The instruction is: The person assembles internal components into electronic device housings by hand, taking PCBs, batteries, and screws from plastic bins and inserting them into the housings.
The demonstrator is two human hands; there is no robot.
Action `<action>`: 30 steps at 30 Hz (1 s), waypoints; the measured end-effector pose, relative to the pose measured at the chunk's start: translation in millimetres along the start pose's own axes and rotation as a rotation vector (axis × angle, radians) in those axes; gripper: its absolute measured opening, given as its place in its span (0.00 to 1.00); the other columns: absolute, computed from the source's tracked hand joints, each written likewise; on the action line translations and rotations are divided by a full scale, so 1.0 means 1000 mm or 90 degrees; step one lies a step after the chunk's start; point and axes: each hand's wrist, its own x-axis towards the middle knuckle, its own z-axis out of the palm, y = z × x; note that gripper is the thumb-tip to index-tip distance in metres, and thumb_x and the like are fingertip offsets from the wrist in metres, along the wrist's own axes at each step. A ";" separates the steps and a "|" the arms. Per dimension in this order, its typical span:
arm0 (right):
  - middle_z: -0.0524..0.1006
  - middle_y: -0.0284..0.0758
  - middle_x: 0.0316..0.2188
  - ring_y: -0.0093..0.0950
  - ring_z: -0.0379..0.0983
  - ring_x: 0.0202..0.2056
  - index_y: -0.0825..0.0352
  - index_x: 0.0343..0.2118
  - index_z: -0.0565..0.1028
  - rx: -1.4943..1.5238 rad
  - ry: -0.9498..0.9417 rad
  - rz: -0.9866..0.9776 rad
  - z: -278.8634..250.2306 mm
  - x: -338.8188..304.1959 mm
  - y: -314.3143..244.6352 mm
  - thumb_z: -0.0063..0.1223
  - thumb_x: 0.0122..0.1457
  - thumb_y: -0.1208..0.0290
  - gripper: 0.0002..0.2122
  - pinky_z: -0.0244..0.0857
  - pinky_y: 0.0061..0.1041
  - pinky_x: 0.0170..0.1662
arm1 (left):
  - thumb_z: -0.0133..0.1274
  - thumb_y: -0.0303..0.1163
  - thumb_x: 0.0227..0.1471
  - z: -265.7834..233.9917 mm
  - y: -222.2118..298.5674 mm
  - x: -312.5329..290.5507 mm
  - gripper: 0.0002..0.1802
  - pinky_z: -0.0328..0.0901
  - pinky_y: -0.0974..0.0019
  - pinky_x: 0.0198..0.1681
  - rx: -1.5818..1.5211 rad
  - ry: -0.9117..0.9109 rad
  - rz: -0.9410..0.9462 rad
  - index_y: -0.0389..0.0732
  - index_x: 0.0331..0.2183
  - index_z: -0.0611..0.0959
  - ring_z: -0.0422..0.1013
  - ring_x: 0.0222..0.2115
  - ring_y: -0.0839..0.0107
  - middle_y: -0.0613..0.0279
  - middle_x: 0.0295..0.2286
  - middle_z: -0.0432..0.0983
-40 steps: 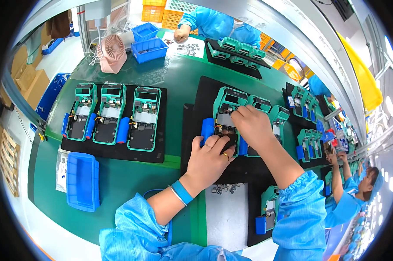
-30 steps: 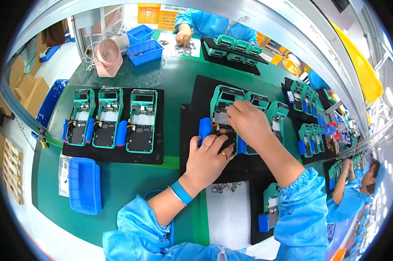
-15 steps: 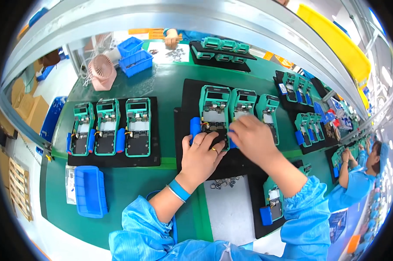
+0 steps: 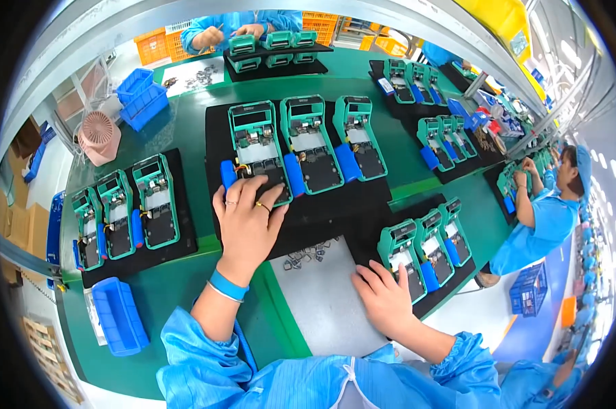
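My left hand (image 4: 248,221) rests with fingers spread on the lower end of a teal device housing (image 4: 257,136), at the left of a row of three. Inside this housing are a circuit board, a white panel and a black section. A blue cylindrical part (image 4: 227,174) with thin wires lies along its left side, beside my fingers. My right hand (image 4: 384,300), fingers apart, is at the edge of the right-hand black mat (image 4: 436,297), close to another teal housing (image 4: 398,247). Small metal pieces (image 4: 311,253) lie on a white sheet between my hands.
On the left, a black mat (image 4: 185,235) carries three similar housings, with a blue bin (image 4: 120,317) below it. A pink fan (image 4: 99,136) and stacked blue bins (image 4: 143,108) stand behind. Co-workers sit across the table and at right (image 4: 550,225). Metal frame bars cross overhead.
My right hand has left the middle row of housings and come down beside the right-hand mat. My left hand stays on the same housing. The whole view has shifted rightward.
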 end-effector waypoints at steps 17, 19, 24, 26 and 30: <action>0.75 0.29 0.56 0.28 0.71 0.56 0.58 0.50 0.77 -0.149 0.027 -0.015 0.044 -0.031 0.181 0.50 0.56 0.69 0.17 0.56 0.52 0.63 | 0.68 0.31 0.43 0.000 -0.002 -0.004 0.19 0.54 0.50 0.58 -0.001 0.002 0.021 0.44 0.41 0.87 0.67 0.51 0.56 0.62 0.47 0.75; 0.74 0.29 0.58 0.28 0.69 0.58 0.57 0.52 0.76 -0.133 -0.015 0.012 0.044 -0.034 0.204 0.48 0.58 0.69 0.18 0.54 0.54 0.63 | 0.68 0.32 0.42 -0.002 0.000 -0.005 0.19 0.55 0.50 0.58 0.001 0.010 0.018 0.45 0.40 0.87 0.67 0.50 0.56 0.62 0.47 0.75; 0.75 0.33 0.55 0.33 0.69 0.58 0.60 0.49 0.77 -0.087 0.054 0.161 0.047 -0.042 0.230 0.54 0.54 0.75 0.18 0.51 0.58 0.64 | 0.67 0.36 0.44 0.005 0.001 -0.001 0.18 0.55 0.48 0.55 -0.009 0.023 0.027 0.48 0.41 0.87 0.67 0.50 0.59 0.64 0.47 0.73; 0.76 0.36 0.51 0.38 0.71 0.54 0.63 0.47 0.78 0.026 0.147 0.163 0.031 -0.009 0.203 0.56 0.54 0.77 0.16 0.56 0.52 0.62 | 0.67 0.37 0.44 0.002 0.002 -0.002 0.18 0.56 0.47 0.54 -0.001 0.034 0.028 0.49 0.41 0.87 0.67 0.50 0.60 0.65 0.47 0.73; 0.77 0.38 0.45 0.41 0.73 0.47 0.64 0.43 0.79 0.188 0.291 -0.038 -0.019 0.095 0.119 0.61 0.52 0.78 0.14 0.65 0.42 0.53 | 0.69 0.35 0.42 0.003 0.002 -0.002 0.18 0.57 0.49 0.54 -0.007 0.044 0.022 0.48 0.39 0.87 0.68 0.48 0.60 0.64 0.46 0.74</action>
